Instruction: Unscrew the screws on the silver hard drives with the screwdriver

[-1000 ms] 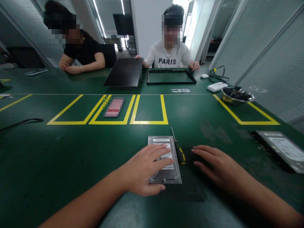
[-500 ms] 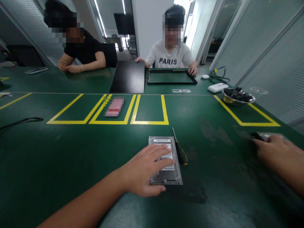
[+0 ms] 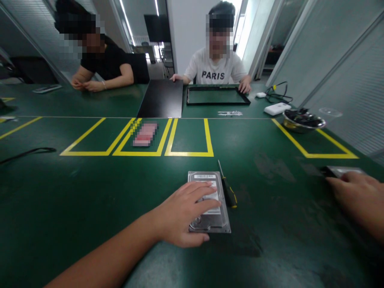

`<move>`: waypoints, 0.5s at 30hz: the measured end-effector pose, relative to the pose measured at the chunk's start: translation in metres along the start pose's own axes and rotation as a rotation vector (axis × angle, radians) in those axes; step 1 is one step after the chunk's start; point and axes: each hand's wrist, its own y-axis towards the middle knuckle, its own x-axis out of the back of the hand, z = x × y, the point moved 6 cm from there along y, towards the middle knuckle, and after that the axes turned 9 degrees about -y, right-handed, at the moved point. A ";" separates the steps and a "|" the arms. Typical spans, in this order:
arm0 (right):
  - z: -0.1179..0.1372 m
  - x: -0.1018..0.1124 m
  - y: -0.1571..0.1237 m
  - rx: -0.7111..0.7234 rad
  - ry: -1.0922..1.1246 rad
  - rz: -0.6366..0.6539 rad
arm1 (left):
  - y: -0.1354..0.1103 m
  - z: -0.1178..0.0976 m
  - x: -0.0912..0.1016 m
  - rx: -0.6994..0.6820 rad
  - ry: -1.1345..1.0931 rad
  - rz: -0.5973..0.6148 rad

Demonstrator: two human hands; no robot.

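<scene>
A silver hard drive [image 3: 210, 222] lies flat on the green table [image 3: 90, 200] in front of me. My left hand [image 3: 183, 212] rests on top of it, fingers stretched out and spread. A black-and-yellow screwdriver [image 3: 228, 192] lies just right of the drive. Far to the right, my right hand [image 3: 358, 196] lies over a second flat drive [image 3: 337, 171], covering most of it; its fingers are laid flat over it, and I cannot see whether they grip.
Yellow tape boxes [image 3: 189, 138] mark the table's middle. A metal bowl [image 3: 303, 121], a white box [image 3: 277, 108] and cables sit at the far right. Across the table two people sit; one touches a black panel [image 3: 162, 100] and a black frame [image 3: 217, 96]. A black cable [image 3: 27, 153] lies left.
My right hand left the spot beside the screwdriver and moved far right onto the second drive. My left hand stayed on the hard drive. The person opposite shifted the black panel.
</scene>
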 end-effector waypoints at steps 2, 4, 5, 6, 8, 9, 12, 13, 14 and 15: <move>0.004 0.009 0.001 0.009 -0.080 -0.030 | 0.000 0.000 0.000 0.000 0.002 0.001; 0.008 0.014 0.001 0.026 -0.115 -0.044 | 0.000 0.000 -0.001 -0.001 0.005 -0.002; 0.009 0.015 0.000 0.035 -0.122 -0.049 | -0.001 0.000 -0.001 -0.002 0.007 -0.004; 0.011 0.017 0.000 0.042 -0.130 -0.060 | -0.001 0.000 -0.001 -0.003 0.009 -0.006; 0.014 0.021 -0.001 0.043 -0.152 -0.093 | -0.001 0.000 -0.001 -0.007 0.009 -0.007; 0.015 0.023 -0.002 0.038 -0.162 -0.105 | -0.001 0.000 -0.001 -0.008 0.009 -0.006; 0.018 0.027 0.002 0.030 -0.167 -0.084 | 0.000 0.000 -0.001 -0.008 0.011 -0.003; 0.018 0.027 0.004 0.026 -0.163 -0.070 | 0.000 0.001 0.000 -0.006 0.013 -0.003; 0.017 0.028 0.006 0.022 -0.157 -0.056 | 0.000 0.001 0.000 -0.005 0.015 -0.002; 0.016 0.027 0.009 0.028 -0.148 -0.040 | 0.000 0.001 0.000 -0.005 0.016 -0.002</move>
